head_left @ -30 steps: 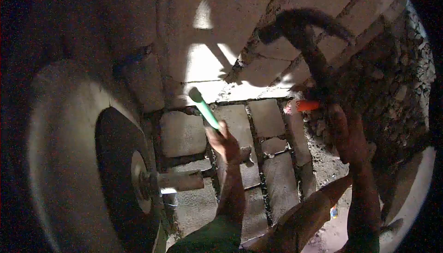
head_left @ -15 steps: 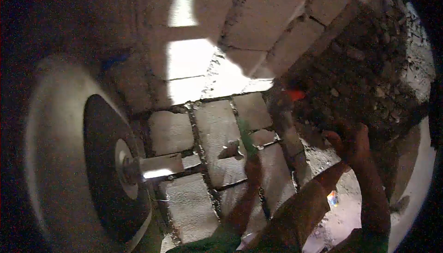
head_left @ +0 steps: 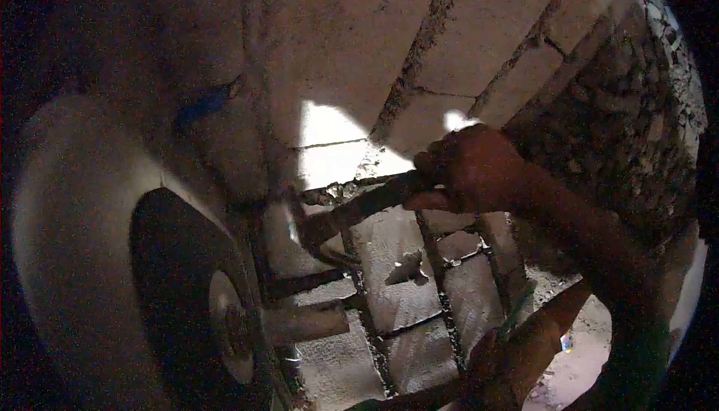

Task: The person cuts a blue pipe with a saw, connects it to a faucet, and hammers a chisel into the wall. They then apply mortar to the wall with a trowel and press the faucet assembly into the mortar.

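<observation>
1. Hammer (head_left: 358, 207): slants over paving blocks (head_left: 393, 283), head toward pic's left, handle up to R hand.
2. R hand (head_left: 479, 171): clenched round hammer handle, near sunlit patch (head_left: 329, 164).
3. L hand (head_left: 485, 355): low, in shadow, approx. below R hand in view; grasping green rod (head_left: 518, 310), tip pointing up, finger detail too dark.
4. Far L: big pale round body (head_left: 67, 224) w/ dark disc, stubby pipe (head_left: 311, 322) sticking out over blocks.
5. Upper R: rubble (head_left: 610, 126). Upper L: blue item (head_left: 202, 106), unclear.
</observation>
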### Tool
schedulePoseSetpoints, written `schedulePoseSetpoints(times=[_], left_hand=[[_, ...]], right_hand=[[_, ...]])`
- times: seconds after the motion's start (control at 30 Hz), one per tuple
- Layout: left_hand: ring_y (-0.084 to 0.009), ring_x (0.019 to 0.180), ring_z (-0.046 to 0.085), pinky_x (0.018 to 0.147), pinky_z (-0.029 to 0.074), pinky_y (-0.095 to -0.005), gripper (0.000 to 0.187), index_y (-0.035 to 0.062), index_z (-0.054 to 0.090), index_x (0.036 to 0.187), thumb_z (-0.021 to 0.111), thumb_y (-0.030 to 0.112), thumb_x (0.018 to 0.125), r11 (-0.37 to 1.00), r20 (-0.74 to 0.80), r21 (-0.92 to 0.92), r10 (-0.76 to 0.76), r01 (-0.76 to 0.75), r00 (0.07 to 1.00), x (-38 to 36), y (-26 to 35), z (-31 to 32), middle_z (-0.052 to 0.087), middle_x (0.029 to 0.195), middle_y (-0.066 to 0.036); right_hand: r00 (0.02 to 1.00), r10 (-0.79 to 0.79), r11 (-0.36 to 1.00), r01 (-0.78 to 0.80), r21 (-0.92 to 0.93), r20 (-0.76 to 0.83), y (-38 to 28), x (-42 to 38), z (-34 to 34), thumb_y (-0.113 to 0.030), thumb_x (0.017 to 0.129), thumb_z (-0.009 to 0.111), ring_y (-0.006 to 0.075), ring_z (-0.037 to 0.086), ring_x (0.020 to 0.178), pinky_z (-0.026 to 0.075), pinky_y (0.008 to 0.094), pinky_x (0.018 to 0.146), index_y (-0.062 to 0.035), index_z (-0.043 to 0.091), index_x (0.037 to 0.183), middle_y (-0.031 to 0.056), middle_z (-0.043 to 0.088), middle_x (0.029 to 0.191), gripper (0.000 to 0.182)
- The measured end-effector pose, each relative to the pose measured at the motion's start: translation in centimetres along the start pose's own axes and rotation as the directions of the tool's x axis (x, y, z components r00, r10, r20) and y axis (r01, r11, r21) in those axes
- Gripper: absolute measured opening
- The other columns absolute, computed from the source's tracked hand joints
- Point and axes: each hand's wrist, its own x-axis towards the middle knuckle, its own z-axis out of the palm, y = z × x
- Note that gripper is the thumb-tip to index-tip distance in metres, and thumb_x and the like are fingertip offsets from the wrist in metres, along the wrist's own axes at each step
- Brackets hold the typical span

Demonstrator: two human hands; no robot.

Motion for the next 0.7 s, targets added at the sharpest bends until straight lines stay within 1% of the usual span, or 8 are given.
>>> schedulePoseSetpoints(times=[0.07, 0.2, 0.27, 0.33, 0.37, 0.4, 0.5, 0.7], left_hand=[[-0.0440, 0.114, 0.054, 0.095, 0.047, -0.0477, 0.036, 0.0042, 0.054, 0.127, 0.049, 0.026, 0.100, 0.991, -0.012, 0.084, 0.101, -0.100, 0.995, -0.4, -1.9, 0.7, 0.053, 0.129, -0.024], [-0.0436, 0.118, 0.053, 0.097, 0.046, -0.0469, 0.038, 0.0031, 0.052, 0.129, 0.049, 0.026, 0.100, 0.940, -0.039, 0.226, 0.273, -0.257, 0.961, -2.0, -4.0, 2.6, 0.052, 0.131, -0.025], [-0.0433, 0.119, 0.052, 0.097, 0.046, -0.0466, 0.039, 0.0026, 0.051, 0.131, 0.049, 0.027, 0.100, 0.903, -0.034, 0.293, 0.338, -0.314, 0.941, -4.1, -3.8, 3.4, 0.052, 0.132, -0.025], [-0.0432, 0.120, 0.052, 0.098, 0.046, -0.0464, 0.039, 0.0023, 0.050, 0.131, 0.049, 0.027, 0.100, 0.864, -0.034, 0.333, 0.410, -0.377, 0.911, -2.3, -3.2, 3.3, 0.052, 0.133, -0.025], [-0.0421, 0.120, 0.052, 0.098, 0.046, -0.0452, 0.040, 0.0017, 0.051, 0.131, 0.049, 0.027, 0.100, 0.994, -0.007, 0.038, 0.105, -0.104, 0.994, -1.4, 0.4, 0.0, 0.052, 0.132, -0.026], [-0.0410, 0.120, 0.053, 0.098, 0.046, -0.0441, 0.040, 0.0011, 0.051, 0.131, 0.049, 0.027, 0.100, 0.946, 0.101, -0.243, -0.194, 0.214, 0.976, -0.1, 2.7, -2.1, 0.053, 0.131, -0.027], [-0.0409, 0.115, 0.057, 0.096, 0.046, -0.0434, 0.043, 0.0007, 0.051, 0.130, 0.051, 0.031, 0.099, 0.716, 0.254, -0.588, -0.278, 0.376, 0.927, 1.0, 2.6, -2.1, 0.057, 0.125, -0.028], [-0.0428, 0.111, 0.059, 0.095, 0.047, -0.0451, 0.051, -0.0014, 0.049, 0.132, 0.052, 0.036, 0.098, 0.892, 0.295, -0.268, -0.283, 0.363, 0.913, 3.7, 6.8, -7.5, 0.061, 0.118, -0.029]], right_hand=[[0.977, -0.212, 0.962, 0.204, -0.182, -0.022, -0.8, 2.3, -0.1, -0.050, 0.088, 0.062, 0.0327, 0.067, 0.074, 0.054, 0.0464, 0.064, -0.0088, 0.066, 0.094, 0.0157, 0.066, 0.077, 0.042], [0.983, -0.182, 0.933, 0.164, -0.319, -0.028, -0.7, 8.1, 0.2, -0.047, 0.090, 0.060, 0.0344, 0.067, 0.075, 0.054, 0.0468, 0.064, -0.0084, 0.066, 0.094, 0.0168, 0.066, 0.075, 0.040], [0.962, 0.097, 0.941, -0.172, -0.292, -0.255, -0.3, 10.3, 0.6, -0.045, 0.091, 0.059, 0.0370, 0.068, 0.074, 0.054, 0.0479, 0.065, -0.0074, 0.066, 0.094, 0.0177, 0.067, 0.076, 0.038], [0.968, 0.151, 0.983, -0.169, -0.077, -0.199, -2.1, 7.7, 1.6, -0.052, 0.092, 0.053, 0.0377, 0.068, 0.073, 0.055, 0.0491, 0.065, -0.0071, 0.067, 0.096, 0.0183, 0.067, 0.076, 0.047], [0.976, 0.190, 0.971, -0.170, 0.169, -0.111, -3.4, 5.7, 2.6, -0.059, 0.093, 0.048, 0.0384, 0.069, 0.073, 0.056, 0.0503, 0.066, -0.0069, 0.068, 0.098, 0.0190, 0.067, 0.075, 0.056], [0.985, 0.159, 0.984, -0.153, 0.087, -0.062, -3.4, 4.4, 2.7, -0.060, 0.093, 0.047, 0.0378, 0.069, 0.071, 0.056, 0.0497, 0.065, -0.0068, 0.068, 0.097, 0.0187, 0.067, 0.072, 0.057], [0.994, 0.084, 0.996, -0.084, 0.010, 0.064, -4.2, 2.4, 0.9, -0.061, 0.092, 0.048, 0.0375, 0.069, 0.072, 0.056, 0.0496, 0.065, -0.0067, 0.069, 0.096, 0.0183, 0.068, 0.074, 0.058], [0.995, 0.021, 0.999, -0.026, -0.046, -0.098, -2.2, 9.8, 0.4, -0.059, 0.089, 0.054, 0.0384, 0.068, 0.075, 0.054, 0.0514, 0.066, -0.0065, 0.069, 0.092, 0.0178, 0.068, 0.077, 0.055]])
